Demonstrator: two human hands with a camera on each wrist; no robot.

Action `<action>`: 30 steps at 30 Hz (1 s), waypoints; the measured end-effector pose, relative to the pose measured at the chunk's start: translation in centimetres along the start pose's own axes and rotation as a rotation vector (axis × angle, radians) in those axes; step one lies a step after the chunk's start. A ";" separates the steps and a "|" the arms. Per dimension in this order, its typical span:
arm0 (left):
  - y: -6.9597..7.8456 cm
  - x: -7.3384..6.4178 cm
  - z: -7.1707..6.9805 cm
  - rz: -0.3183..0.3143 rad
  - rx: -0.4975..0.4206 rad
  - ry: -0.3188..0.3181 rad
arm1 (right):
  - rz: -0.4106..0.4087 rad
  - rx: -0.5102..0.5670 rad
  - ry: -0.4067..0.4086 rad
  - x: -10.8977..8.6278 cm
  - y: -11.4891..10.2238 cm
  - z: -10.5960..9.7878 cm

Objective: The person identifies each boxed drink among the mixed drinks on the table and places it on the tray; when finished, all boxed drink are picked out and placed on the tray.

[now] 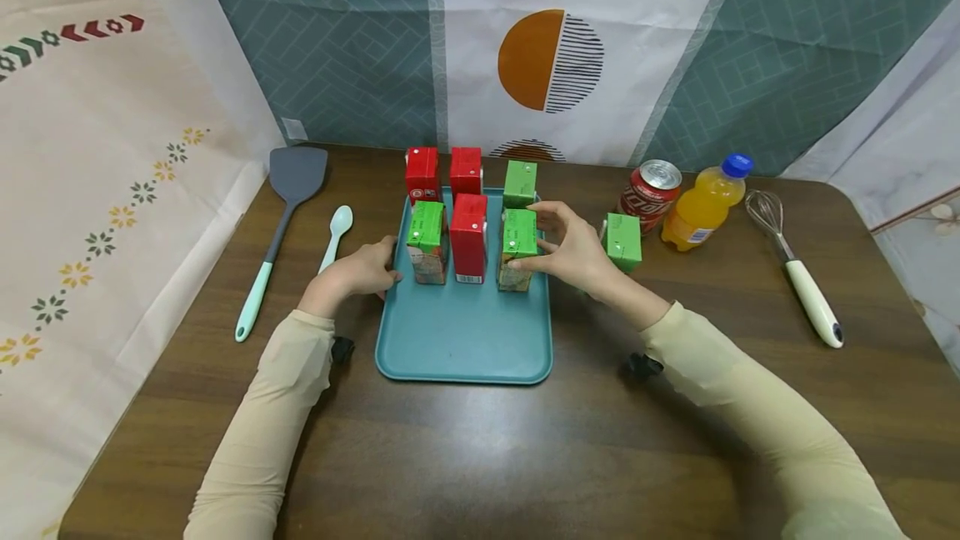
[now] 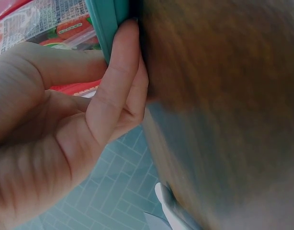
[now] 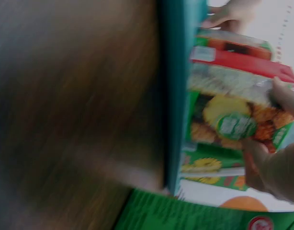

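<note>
My left hand [image 1: 366, 267] pinches the left rim of the blue-green tray [image 1: 465, 340]; in the left wrist view its thumb [image 2: 70, 64] lies inside the tray wall and its fingers outside. At the tray's right side my right hand [image 1: 577, 252] grips a green juice carton [image 1: 520, 232], thumb and fingers on opposite sides of it. This carton stands upright, a pineapple picture [image 3: 223, 112] on its side. To its left are a red carton [image 1: 469, 236] and another green carton [image 1: 427, 240]. Behind them stand two red cartons, one [image 1: 422, 173] left of the other [image 1: 466, 171], and a green one [image 1: 521, 182].
Right of the tray stand a green carton [image 1: 622, 242], a red soda can [image 1: 651, 194] and an orange drink bottle [image 1: 703, 205]. Farther right lies a whisk [image 1: 798, 273]. A grey turner [image 1: 288, 198] and a pale spoon [image 1: 337, 227] lie on the left.
</note>
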State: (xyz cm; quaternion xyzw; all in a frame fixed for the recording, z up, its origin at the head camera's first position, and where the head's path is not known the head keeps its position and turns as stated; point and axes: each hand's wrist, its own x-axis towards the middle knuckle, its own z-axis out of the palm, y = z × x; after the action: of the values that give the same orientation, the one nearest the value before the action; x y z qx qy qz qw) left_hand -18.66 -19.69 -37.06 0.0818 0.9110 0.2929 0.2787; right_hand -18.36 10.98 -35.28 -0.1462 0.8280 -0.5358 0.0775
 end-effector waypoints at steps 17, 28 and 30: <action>0.1 0.2 0.1 0.009 0.008 -0.004 | -0.092 -0.192 -0.011 0.0 1.0 0.2; 0.1 0.1 0.1 -0.006 0.018 -0.009 | -0.216 -0.237 -0.067 -2.9 -0.6 -2.6; 0.0 0.1 0.1 -0.007 0.011 -0.012 | -0.261 -0.235 -0.083 -3.7 -0.7 -3.2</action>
State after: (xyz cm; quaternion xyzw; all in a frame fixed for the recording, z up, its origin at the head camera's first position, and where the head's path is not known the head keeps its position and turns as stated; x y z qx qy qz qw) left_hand -18.67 -19.61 -37.13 0.0820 0.9111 0.2864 0.2850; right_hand -15.71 14.69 -33.38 -0.2824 0.8550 -0.4343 0.0237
